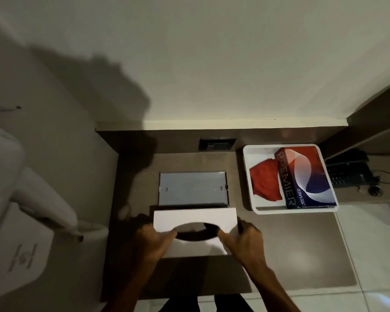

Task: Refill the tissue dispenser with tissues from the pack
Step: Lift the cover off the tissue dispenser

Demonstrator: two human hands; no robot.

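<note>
Far to my left a white hair dryer [32, 194] hangs on the wall in its holder, its coiled cord trailing toward the brown counter [291, 255]. My left hand [154, 242] is clamped on the left end of the white dispenser cover [195, 221], thumb on top near the dark oval slot. The cover is held just above the counter's near part, tilted a little toward me. Just behind it the dispenser's flat grey base [193, 188] lies on the counter, open to view, and a dark wall socket [217, 144] sits in the panel beyond that. My right hand [245, 239] grips the cover's right end the same way, thumb beside the slot. Further right, apart from the dispenser, a white tray [248, 152] holds the tissue pack [306, 176], a red, white and blue box marked PREMIER, leaning beside something red [265, 181] that I cannot identify. A black phone [349, 174] sits past the tray.
</note>
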